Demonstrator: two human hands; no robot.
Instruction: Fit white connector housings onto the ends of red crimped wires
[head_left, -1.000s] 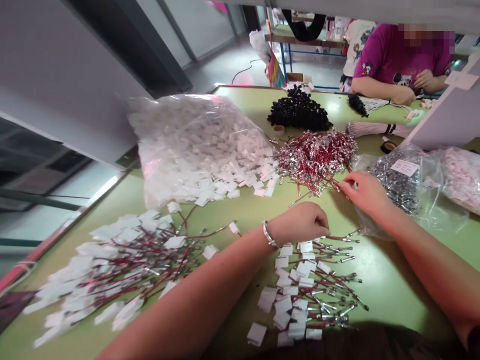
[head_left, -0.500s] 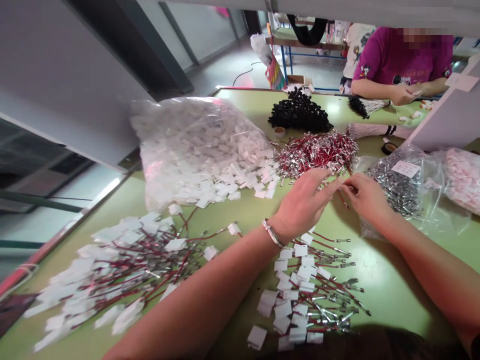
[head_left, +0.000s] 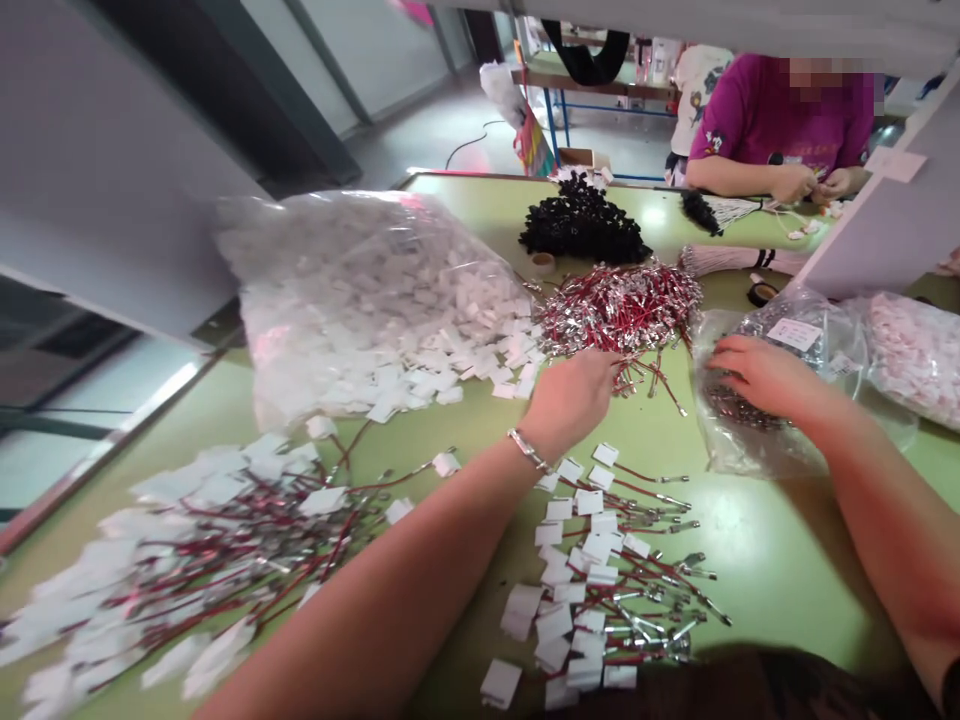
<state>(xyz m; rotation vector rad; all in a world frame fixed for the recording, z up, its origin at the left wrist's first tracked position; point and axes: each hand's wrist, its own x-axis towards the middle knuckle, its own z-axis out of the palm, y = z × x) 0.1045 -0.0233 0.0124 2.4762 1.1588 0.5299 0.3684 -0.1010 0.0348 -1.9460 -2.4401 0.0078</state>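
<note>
My left hand (head_left: 574,402), a metal bracelet at its wrist, is closed at the near edge of a pile of red wires (head_left: 622,305) with metal terminals. A red wire shows at its fingertips; the grip itself is partly hidden. Over the mouth of a clear plastic bag (head_left: 739,455) of small metal terminals (head_left: 750,412), my right hand (head_left: 776,378) has its fingers stretched and slightly apart. Below my hands lies a group of red wires (head_left: 637,575) with metal ends and white connector housings (head_left: 555,622).
A big clear bag of white housings (head_left: 390,300) spills at left, above a heap of housed wires (head_left: 247,530). Behind are black parts (head_left: 585,225), a tape roll (head_left: 541,263) and a white wire bundle (head_left: 750,260). Another bag (head_left: 919,345) lies right. A co-worker (head_left: 780,130) sits opposite.
My hands, together beside the red wire pile before, are now apart. The right moved right onto the terminal bag; the left drew back slightly left and closed. The view shifted a little.
</note>
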